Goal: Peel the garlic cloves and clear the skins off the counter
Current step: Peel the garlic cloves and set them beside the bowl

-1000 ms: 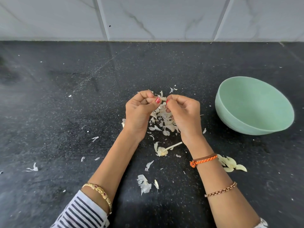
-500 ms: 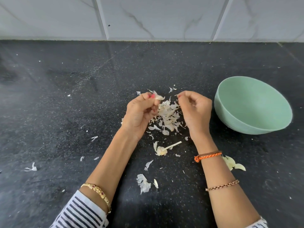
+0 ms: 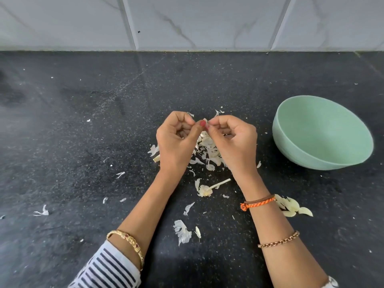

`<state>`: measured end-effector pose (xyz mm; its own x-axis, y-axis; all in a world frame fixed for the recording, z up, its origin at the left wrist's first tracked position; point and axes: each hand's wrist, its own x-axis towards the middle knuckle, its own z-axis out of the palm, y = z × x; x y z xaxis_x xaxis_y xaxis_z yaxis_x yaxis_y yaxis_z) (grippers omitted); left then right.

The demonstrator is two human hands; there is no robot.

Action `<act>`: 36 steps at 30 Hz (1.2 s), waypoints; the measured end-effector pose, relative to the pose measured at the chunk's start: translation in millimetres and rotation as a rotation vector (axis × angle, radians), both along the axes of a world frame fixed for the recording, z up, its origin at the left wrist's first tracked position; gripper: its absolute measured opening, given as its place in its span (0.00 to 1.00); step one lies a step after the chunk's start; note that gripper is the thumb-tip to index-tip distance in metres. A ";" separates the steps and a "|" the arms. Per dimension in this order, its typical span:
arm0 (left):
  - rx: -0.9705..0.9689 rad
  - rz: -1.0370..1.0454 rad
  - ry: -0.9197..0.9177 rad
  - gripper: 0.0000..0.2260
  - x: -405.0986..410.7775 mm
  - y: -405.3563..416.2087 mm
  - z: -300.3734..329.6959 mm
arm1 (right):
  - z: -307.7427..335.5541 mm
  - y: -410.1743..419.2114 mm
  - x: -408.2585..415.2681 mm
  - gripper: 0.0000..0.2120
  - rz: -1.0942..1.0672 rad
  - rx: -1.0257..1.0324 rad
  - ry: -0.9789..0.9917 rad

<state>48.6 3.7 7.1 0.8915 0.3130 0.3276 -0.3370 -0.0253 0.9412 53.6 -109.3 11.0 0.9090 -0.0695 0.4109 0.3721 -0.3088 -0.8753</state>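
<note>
At the far left of the black speckled counter (image 3: 62,142), a small white skin scrap (image 3: 42,212) lies alone, well apart from the working area. The counter surface carries fine pale flecks across its whole width and shows dull smears toward the left. Behind it, a wall of pale marble-pattern tiles (image 3: 197,19) meets the counter along a straight joint.

Moving right, a striped sleeve (image 3: 108,267) enters from the lower edge, with a gold bangle (image 3: 126,244) on the forearm above it. The left hand (image 3: 176,140) is raised over the centre of the counter, fingers curled inward, thumb and forefinger pinching a garlic clove (image 3: 204,120) at their tips. The clove is mostly hidden; only a small pale portion shows between the two hands.

Below the hands lies the pile of skins (image 3: 207,151), touching the counter and partly covered by both wrists. Nearer the viewer lie a garlic stem (image 3: 209,189) and a larger feathery skin (image 3: 182,231), each apart from the pile.

The right hand (image 3: 234,140) meets the left at the clove, fingers curled, fingertips pinching the same clove from the opposite side. An orange cord band (image 3: 257,204) sits at the wrist and a chain bracelet (image 3: 278,240) further down the forearm.

Just right of that wrist, a cluster of peeled pale pieces (image 3: 293,207) rests on the counter. At the right stands a mint-green bowl (image 3: 311,159), tilted, interior bare, well apart from the pile.
</note>
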 end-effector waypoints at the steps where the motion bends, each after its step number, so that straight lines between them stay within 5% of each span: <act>1: -0.012 -0.033 0.009 0.11 0.3 0.6 -0.1 | -0.7 -0.1 0.5 0.02 -0.020 -0.019 -0.010; 14: -0.132 -0.177 0.018 0.11 2.2 -2.0 -5.4 | -4.9 -2.4 1.7 0.06 0.018 -0.152 -0.035; 21: 0.175 -0.023 -0.045 0.16 1.9 3.4 -4.2 | 4.9 -7.4 1.8 0.10 -0.001 0.093 0.067; 27: 0.497 0.011 -0.133 0.15 -1.2 3.0 -3.7 | 3.4 -8.3 2.3 0.09 0.051 -0.006 0.081; 36: 0.510 -0.002 -0.112 0.15 -0.6 2.3 -3.6 | 1.7 -13.6 4.9 0.08 0.106 -0.090 0.088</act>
<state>48.0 5.9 3.6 0.8424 0.0871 0.5317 -0.4359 -0.4700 0.7675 58.5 -122.9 12.7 0.9422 0.0622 0.3293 0.3295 -0.3508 -0.8766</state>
